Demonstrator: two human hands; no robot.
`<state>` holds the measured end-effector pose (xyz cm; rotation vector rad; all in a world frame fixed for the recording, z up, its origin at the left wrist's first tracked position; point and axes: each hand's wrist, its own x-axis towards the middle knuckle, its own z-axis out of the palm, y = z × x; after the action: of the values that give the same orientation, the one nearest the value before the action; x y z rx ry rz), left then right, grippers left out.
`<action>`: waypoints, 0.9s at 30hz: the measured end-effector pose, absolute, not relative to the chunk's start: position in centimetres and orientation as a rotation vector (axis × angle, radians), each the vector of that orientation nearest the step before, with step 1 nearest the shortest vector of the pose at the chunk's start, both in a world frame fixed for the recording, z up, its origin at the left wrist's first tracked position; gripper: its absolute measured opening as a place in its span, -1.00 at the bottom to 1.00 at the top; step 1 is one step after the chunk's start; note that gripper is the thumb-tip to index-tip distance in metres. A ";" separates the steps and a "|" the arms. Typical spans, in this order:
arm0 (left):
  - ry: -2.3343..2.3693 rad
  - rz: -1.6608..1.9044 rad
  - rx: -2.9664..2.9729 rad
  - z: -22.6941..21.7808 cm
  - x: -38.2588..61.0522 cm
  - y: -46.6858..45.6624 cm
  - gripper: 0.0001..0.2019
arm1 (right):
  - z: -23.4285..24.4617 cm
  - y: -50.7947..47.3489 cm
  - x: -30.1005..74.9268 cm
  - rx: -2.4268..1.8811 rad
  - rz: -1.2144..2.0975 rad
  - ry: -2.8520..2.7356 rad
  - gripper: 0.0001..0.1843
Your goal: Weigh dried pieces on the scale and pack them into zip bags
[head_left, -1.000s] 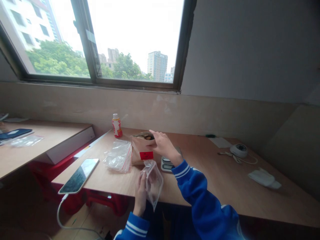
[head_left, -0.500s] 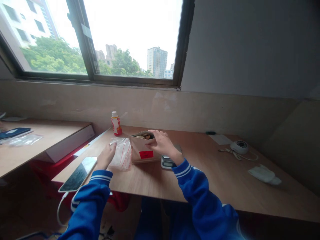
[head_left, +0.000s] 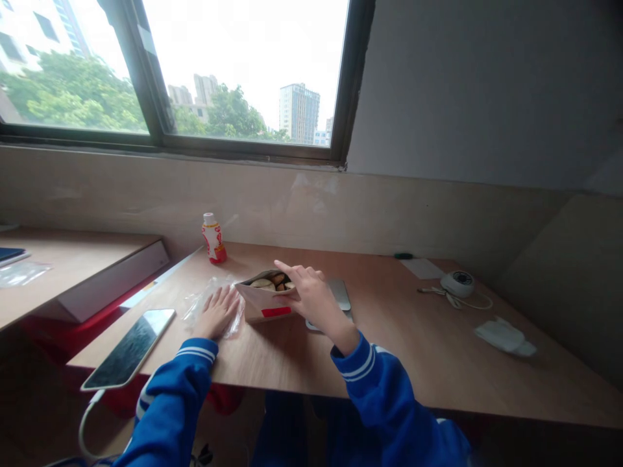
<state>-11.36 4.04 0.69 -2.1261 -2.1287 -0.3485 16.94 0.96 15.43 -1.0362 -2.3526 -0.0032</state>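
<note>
My left hand [head_left: 217, 312] lies flat, fingers stretched out, on some clear plastic bags [head_left: 237, 324] at the table's left side. Just right of them stands a brown paper bag [head_left: 253, 306] with a red label, its top gaping and tilted towards me. Pale and brown slice-like pieces [head_left: 264, 284] show inside; their exact kind is unclear. My right hand [head_left: 314, 299] holds the bag's right rim between thumb and fingers, with the index finger pointing out over the opening. Behind that hand, a small grey scale [head_left: 341, 295] is partly covered.
A phone [head_left: 131, 347] on a charging cable lies at the left edge. Behind the plastic stands a red-and-white drink bottle [head_left: 214, 239]. To the right are a white dome camera [head_left: 456, 283] with its cord, a paper sheet [head_left: 428, 268] and a crumpled white wrapper [head_left: 505, 336].
My left hand has come down from beside the plastic bags to lie flat on them. The paper bag's mouth has tipped nearer to me, showing more of its contents. The view has shifted slightly.
</note>
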 end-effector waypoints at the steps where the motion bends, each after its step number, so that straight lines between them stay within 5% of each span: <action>1: -2.162 -0.309 -2.126 0.1 -11.7 4.2 -0.52 | 15.2 0.4 16.9 -1.057 -0.033 -2.356 -0.36; 10: -2.159 -0.285 -2.116 -0.8 -12.2 4.2 -0.47 | 11.6 -1.6 15.1 -1.200 -0.172 -2.404 -0.65; 21: -2.306 -0.313 -2.081 -1.5 -12.3 4.8 -0.46 | 6.1 8.9 10.2 -1.480 -0.123 -2.470 -0.57; 27: -2.322 -0.337 -2.085 -1.2 -12.4 4.7 -0.47 | 7.1 9.0 11.9 -1.373 0.267 -2.411 -0.47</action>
<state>-12.37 4.69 -1.24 -2.0847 -2.3222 -0.3371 11.89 8.95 7.10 -1.3726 -2.4112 0.2667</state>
